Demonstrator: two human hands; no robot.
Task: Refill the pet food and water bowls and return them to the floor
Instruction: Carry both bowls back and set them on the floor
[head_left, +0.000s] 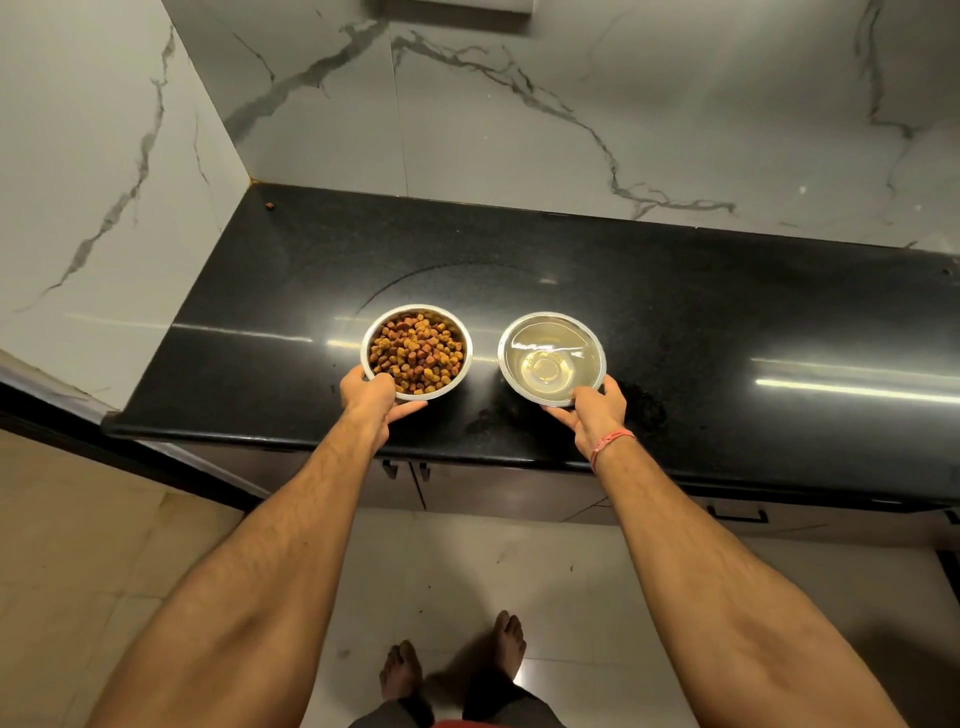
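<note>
Head view: one wide frame looking down at a black worktop (675, 312) set into a corner of marble-patterned walls.
Worktop edges: the front edge runs just below both wrists; the left end stops at the side wall (104, 182); the back edge meets the rear wall (571, 104); the right end runs out of frame.
Open room: bare polished stone lies behind both bowls up to the back edge, and wide stretches lie to the left and right of them.
Food bowl (416, 352): round steel bowl near the front edge, left of the pair, heaped with brown and tan kibble almost to the rim.
Water bowl (551, 358): matching steel bowl just beside it on the right, apart from it, holding clear water through which the base ring shows.
Left hand (371, 397): grasps the near rim of the food bowl, thumb over the rim, fingers curled beneath.
Right hand (597, 410): grasps the near rim of the water bowl the same way; a red thread band (613, 442) circles the wrist.
Stray kibble (269, 207): one piece near the back left corner.
Wet patches (644, 405): dark smears near the front edge beside the right hand.
Floor (467, 571): pale tiles below the front edge, with two bare feet (452, 660) on them.
</note>
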